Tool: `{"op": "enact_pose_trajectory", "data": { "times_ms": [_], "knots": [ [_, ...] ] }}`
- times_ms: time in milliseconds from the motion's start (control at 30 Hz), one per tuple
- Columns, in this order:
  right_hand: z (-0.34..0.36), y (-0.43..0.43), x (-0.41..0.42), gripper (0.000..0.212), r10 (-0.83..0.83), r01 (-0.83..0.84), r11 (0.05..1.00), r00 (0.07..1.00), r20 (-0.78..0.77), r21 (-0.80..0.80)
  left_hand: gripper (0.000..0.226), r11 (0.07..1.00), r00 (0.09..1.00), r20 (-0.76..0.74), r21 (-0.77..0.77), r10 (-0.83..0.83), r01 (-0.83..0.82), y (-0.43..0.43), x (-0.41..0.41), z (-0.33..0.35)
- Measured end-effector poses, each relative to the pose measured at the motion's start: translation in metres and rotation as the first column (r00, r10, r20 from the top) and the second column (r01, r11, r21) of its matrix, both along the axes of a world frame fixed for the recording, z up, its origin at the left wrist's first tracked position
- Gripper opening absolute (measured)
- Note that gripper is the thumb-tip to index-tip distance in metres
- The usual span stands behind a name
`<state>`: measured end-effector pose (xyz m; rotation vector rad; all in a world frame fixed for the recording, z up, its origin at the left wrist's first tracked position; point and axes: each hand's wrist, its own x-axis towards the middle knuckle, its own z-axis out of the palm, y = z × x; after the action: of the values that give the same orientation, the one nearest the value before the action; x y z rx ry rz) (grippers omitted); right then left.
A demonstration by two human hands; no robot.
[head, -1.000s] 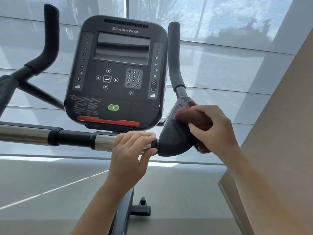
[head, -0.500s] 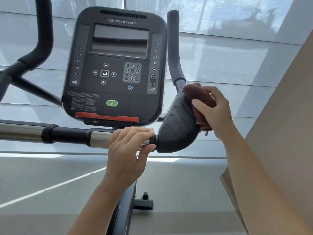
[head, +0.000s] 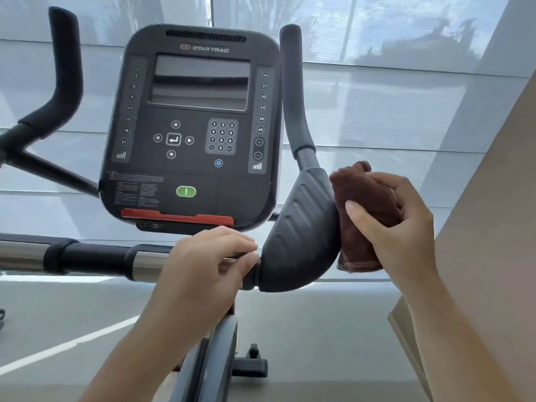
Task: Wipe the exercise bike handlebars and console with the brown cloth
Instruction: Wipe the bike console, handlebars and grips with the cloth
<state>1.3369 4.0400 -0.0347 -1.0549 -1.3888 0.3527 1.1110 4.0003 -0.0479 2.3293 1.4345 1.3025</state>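
Note:
The black console [head: 191, 126] with its dark screen and keypad stands in the middle of the bike. Below it runs the horizontal handlebar [head: 95, 258], black and chrome. My left hand [head: 208, 265] grips that bar just left of the ribbed black elbow pad [head: 298, 233]. My right hand [head: 397, 224] holds the folded brown cloth [head: 362, 213] against the pad's right edge. The right upright grip [head: 293, 91] rises behind the pad. The left upright grip [head: 65, 71] stands at the far left.
A beige wall [head: 487, 227] stands close on the right beside my right arm. Behind the bike a large window with a translucent blind [head: 406, 105] fills the view. The bike's frame post [head: 214, 358] and a base foot [head: 252, 364] show below on a grey floor.
My right hand slid the cloth from the top face of the elbow pad round to its right side. My left hand kept its grip on the bar. The head camera shifted slightly.

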Motion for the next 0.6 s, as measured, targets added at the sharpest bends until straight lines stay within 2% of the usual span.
{"op": "enact_pose_trajectory", "data": {
  "times_ms": [67,200,367,500,600],
  "knots": [
    [0.008,0.021,0.001,0.028,0.031,-0.031,0.999,0.999,-0.008,0.033,0.020,0.999,1.000,-0.007,0.021,-0.027,0.027,0.014,0.005,0.018],
    [0.016,0.069,0.003,0.031,0.120,-0.117,0.990,0.992,-0.038,0.073,0.017,0.994,0.998,-0.043,0.103,0.043,-0.039,0.068,0.021,0.053],
    [0.033,0.137,0.011,0.037,0.173,-0.163,0.978,0.983,-0.067,0.133,0.036,0.994,0.988,-0.128,0.071,0.088,-0.080,0.147,0.045,0.073],
    [0.071,0.203,0.007,0.033,0.149,-0.137,0.955,0.988,-0.027,0.262,0.048,0.991,0.982,-0.160,-0.080,0.097,-0.111,0.194,0.055,0.076],
    [0.105,0.250,-0.011,0.034,0.134,-0.115,0.912,0.991,-0.020,0.394,0.056,0.964,0.996,-0.054,-0.254,0.066,-0.078,0.211,0.057,0.076]
  ]
}}
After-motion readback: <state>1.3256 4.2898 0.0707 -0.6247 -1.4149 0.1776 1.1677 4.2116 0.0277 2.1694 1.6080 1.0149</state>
